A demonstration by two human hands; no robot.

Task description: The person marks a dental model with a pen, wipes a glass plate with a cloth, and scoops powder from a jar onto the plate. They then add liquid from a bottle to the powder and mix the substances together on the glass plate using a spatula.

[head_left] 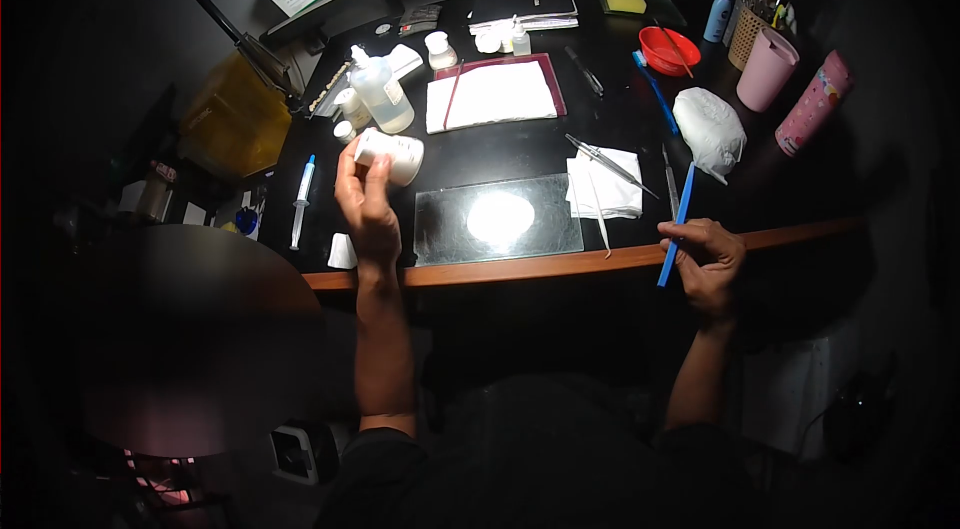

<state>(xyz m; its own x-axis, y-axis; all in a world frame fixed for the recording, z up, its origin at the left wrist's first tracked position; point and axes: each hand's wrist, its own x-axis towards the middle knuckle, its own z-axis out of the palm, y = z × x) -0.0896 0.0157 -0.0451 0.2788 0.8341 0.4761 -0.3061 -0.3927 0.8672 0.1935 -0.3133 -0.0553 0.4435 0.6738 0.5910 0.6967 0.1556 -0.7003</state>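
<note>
My left hand [368, 204] is wrapped round a small white plastic jar [400, 159], tilted above the left of the table. Pinched between the thumb and fingers of my right hand [708, 259] is a slim blue plastic stick [678, 234], pointing up and away near the table's front edge. Between the hands lies a glass plate [450, 224] with a bright light reflection. A folded white cloth [615, 199] beside it carries thin metal hand tools [605, 162]. Another metal tool [669, 174] lies just behind the blue stick. Beyond the stick's tip sits a white bag-like bundle [708, 124].
Left of the jar stand a clear squeeze bottle [380, 94] and a syringe [303, 199]. Farther back are a white towel [490, 99], a red bowl [670, 51], a pink cup [767, 69] and a pink bottle [815, 104]. A wooden edge [500, 271] borders the table's front.
</note>
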